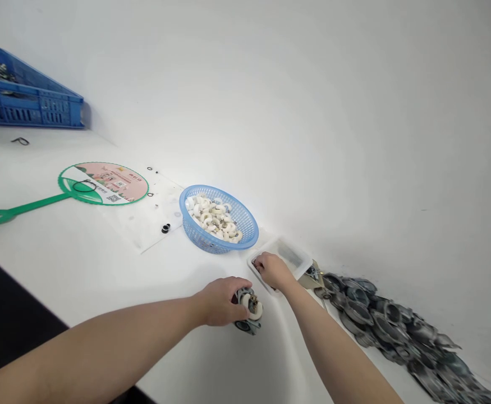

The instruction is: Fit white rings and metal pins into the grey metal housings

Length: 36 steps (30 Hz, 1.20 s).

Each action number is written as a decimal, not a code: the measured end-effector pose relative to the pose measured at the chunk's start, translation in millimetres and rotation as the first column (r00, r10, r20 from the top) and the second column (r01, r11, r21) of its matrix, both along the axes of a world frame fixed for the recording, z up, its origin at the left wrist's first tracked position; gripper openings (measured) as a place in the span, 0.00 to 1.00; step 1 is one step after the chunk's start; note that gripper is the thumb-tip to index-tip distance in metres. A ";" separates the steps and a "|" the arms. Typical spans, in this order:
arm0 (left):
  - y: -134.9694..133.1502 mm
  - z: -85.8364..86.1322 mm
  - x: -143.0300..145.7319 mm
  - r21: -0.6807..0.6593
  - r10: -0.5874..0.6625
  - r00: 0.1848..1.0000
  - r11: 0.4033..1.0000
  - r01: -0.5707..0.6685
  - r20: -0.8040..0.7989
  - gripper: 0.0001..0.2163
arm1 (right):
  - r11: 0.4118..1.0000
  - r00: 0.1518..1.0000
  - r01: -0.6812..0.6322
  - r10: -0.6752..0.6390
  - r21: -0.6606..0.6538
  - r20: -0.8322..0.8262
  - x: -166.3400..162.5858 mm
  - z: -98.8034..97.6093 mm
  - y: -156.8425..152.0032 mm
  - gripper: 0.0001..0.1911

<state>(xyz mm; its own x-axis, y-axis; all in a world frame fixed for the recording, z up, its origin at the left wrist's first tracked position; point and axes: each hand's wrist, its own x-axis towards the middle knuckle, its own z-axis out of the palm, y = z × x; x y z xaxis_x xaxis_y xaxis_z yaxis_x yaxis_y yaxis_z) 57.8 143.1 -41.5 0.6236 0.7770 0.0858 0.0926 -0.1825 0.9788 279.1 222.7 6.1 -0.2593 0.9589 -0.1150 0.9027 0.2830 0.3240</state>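
Along the wall-side edge of the desk sits a white tray; the right hand bends its fingers into the left corner, their grip hidden. Nearer the front edge, slightly left, the left hand clasps a metal part bearing a white ring.

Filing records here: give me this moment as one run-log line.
left hand: holding grey part with white curved piece | right hand: in white tray | nearby: light-blue basket, dark heap
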 end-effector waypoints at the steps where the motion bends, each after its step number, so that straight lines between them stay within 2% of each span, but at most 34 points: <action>1: 0.1 -0.4 -0.1 -0.001 -0.001 1.000 1.000 0.001 0.000 0.28 | 1.000 1.000 0.001 -0.001 -0.005 -0.001 0.0 0.4 0.8 0.08; 9: 0.6 -4.2 1.5 0.009 0.003 1.000 1.000 -0.002 -0.001 0.28 | 0.998 1.000 -0.004 0.005 -0.067 0.014 -5.4 5.6 6.3 0.07; 18: -0.3 1.4 -1.9 0.014 -0.008 1.000 1.000 0.009 -0.013 0.29 | 0.998 0.999 0.046 -0.045 -0.040 0.022 -8.3 1.4 4.6 0.07; 31: -0.3 1.1 -3.0 0.015 -0.010 1.000 1.000 0.010 -0.013 0.28 | 0.996 0.983 0.058 -0.070 -0.071 -0.168 -6.9 4.8 -0.8 0.15; 36: -0.8 3.6 -3.5 0.023 -0.012 1.000 1.000 0.012 -0.011 0.28 | 0.994 0.972 0.077 -0.094 -0.083 -0.215 -7.7 4.6 -4.6 0.15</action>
